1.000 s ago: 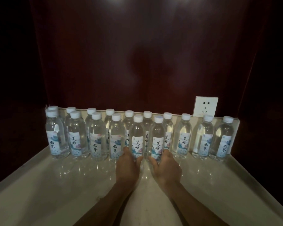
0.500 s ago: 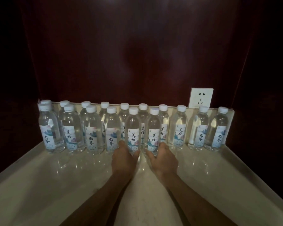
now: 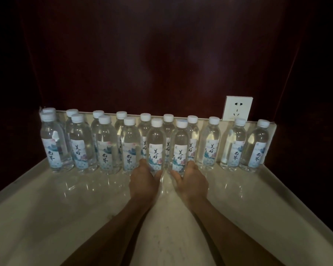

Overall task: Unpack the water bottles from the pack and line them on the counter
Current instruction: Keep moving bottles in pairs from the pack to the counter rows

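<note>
Two bottles sit in your grip at once: your left hand [image 3: 144,181] wraps its fingers and thumb round the base of the left front bottle [image 3: 155,146], and your right hand [image 3: 192,182] does the same low on the right front bottle [image 3: 181,148]. Both bottles stand upright on the table [image 3: 46,208], touching or nearly touching each other, at the right end of a front row that runs left, with a back row along the rear edge just behind them.

They look full and capped, so expect some weight and a thin clear wall that gives if you squeeze. The smooth plastic may slide easily on the glossy table, and held this low a bottle can tip at the top. I'd take hold nearer the label band if you need to lift, and push gently from the base if you only nudge. Neighbours stand close, so one knock could topple several. A wall socket [image 3: 237,108] sits behind the right end.
</note>
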`<state>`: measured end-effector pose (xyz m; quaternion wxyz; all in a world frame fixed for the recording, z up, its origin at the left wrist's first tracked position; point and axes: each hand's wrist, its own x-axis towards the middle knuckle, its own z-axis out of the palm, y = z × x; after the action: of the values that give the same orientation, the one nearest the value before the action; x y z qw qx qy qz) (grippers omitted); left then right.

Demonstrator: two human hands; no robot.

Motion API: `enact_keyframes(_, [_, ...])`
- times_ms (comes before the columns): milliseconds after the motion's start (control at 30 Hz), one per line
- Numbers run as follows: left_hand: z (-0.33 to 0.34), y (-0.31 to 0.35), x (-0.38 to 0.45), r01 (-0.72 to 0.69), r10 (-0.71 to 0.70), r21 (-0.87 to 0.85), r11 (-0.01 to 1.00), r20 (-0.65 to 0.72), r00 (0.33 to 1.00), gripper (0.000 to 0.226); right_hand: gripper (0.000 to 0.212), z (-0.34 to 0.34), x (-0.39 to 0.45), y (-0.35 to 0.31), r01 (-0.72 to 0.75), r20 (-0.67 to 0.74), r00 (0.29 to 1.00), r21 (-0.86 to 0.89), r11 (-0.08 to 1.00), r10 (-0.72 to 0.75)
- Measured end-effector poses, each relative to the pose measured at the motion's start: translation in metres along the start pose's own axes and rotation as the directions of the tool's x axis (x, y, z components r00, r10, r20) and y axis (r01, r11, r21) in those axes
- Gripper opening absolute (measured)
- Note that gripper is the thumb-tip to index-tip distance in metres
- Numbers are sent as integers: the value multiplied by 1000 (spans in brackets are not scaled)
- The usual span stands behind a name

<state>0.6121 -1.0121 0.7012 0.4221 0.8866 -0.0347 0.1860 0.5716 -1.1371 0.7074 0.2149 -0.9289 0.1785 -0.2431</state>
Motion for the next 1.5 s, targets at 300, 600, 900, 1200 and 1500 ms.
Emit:
enact_keyframes(300, [-1, 3, -1, 22, -22, -8, 1000, 11, 1000, 46, 47, 3, 1, 3, 25, 2, 1000, 9, 1000, -25])
enact_keyframes(600, [-2, 4, -3, 31, -31, 1, 1000, 13, 999, 46, 48, 5, 0, 3, 31, 0, 1000, 3, 1000, -31])
enact_keyframes(900, [-5, 7, -5, 34, -34, -2, 999, 14, 999, 34, 49, 7, 4, 2, 10, -12, 1000, 31, 999, -10])
enact_keyframes(1200, [-8, 9, -14, 6, -6, -49, 999, 4, 1000, 54, 66, 3, 2, -1, -37, -15, 999, 176, 984, 40])
enact_keyframes(1500, [-30, 19, -37, -55, 58, -25, 998, 96, 994, 55, 56, -17, -10, 2, -112, 148, 988, 422, 900, 53])
